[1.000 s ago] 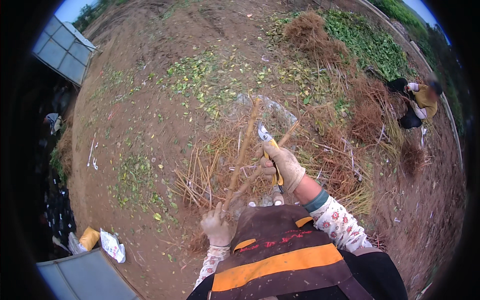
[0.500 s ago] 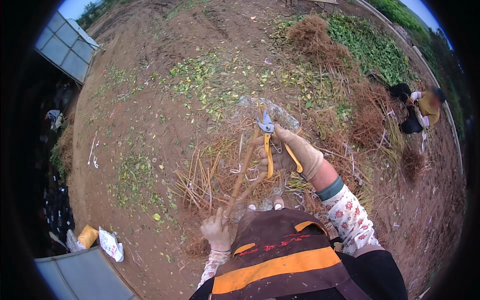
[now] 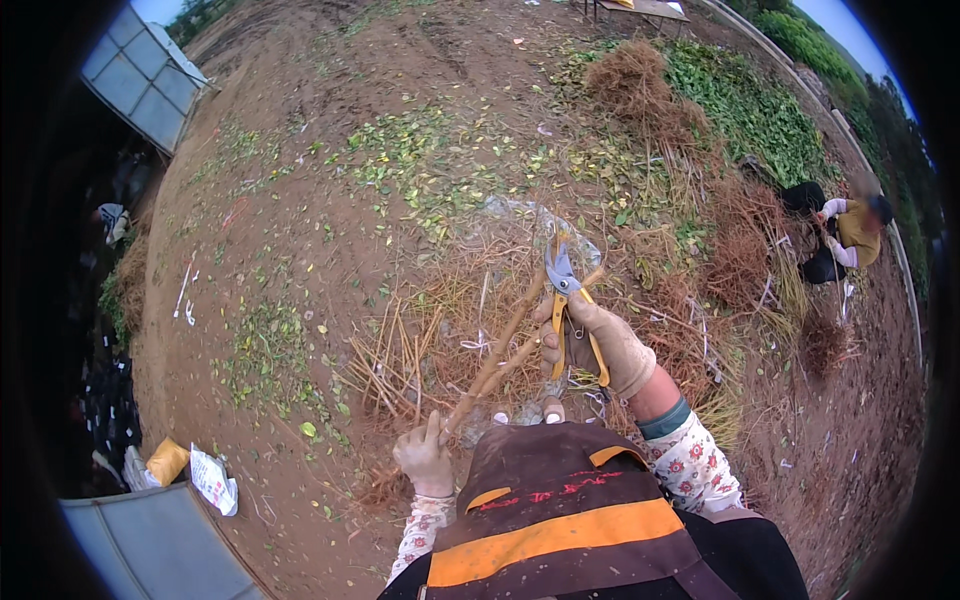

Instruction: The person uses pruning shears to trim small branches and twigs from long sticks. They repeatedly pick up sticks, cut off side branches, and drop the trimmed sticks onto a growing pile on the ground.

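My gloved left hand [image 3: 424, 462] is closed round the lower end of a forked brown branch [image 3: 503, 352], whose two prongs slant up and to the right. In my gloved right hand [image 3: 612, 345] is a pair of pruning shears [image 3: 562, 283] with yellow handles and grey metal blades. The blades point upward beside the tip of the longer prong; whether they touch it I cannot tell. The shorter prong passes behind the shears and my right fingers. Beneath both hands lie cut twigs [image 3: 398, 362] and dry, reddish-brown rootlets.
A heap of dry twiggy brush [image 3: 640, 90] and a pile of green leaves [image 3: 745, 105] lie at the far right. Another person [image 3: 850, 235] sits beside more brush. Metal panels [image 3: 150, 75] stand at the left, with a white bag [image 3: 213, 480] and a yellow bag [image 3: 168, 462] near the lower one.
My right hand and the shears have moved right and slightly down. The branch's upper end has swung right, while my left hand has shifted only a little.
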The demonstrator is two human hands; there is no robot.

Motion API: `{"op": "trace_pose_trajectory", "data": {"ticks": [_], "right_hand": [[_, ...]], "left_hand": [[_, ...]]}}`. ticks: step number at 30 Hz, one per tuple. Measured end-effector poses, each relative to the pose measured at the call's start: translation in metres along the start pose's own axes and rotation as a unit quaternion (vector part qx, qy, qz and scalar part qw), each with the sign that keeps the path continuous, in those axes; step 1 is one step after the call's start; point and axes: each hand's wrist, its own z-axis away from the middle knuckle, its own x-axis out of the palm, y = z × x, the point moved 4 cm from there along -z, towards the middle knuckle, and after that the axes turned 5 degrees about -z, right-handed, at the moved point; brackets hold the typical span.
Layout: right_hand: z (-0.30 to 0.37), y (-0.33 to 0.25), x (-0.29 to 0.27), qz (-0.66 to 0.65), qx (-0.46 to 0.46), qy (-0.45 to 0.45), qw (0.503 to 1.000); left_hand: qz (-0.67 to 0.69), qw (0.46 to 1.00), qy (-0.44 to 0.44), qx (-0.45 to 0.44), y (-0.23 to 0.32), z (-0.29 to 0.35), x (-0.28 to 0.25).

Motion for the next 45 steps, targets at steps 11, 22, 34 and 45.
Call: {"op": "trace_pose_trajectory", "data": {"ticks": [11, 22, 34, 45], "right_hand": [[-0.002, -0.004, -0.008, -0.086, 0.033, -0.039, 0.995], [-0.018, 0.031, 0.004, -0.169, 0.061, 0.069, 0.981], [-0.009, 0.015, -0.019, -0.004, -0.021, -0.004, 1.0], [0.031, 0.023, -0.07, -0.114, 0.023, -0.048, 0.992]], "left_hand": [[-0.017, 0.999, 0.021, -0.021, -0.001, 0.001, -0.001], [-0.053, 0.997, 0.063, -0.007, -0.012, 0.001, -0.005], [0.033, 0.999, -0.018, -0.008, -0.022, 0.016, 0.01], [0.187, 0.971, -0.111, -0.097, -0.043, 0.022, 0.01]]}}
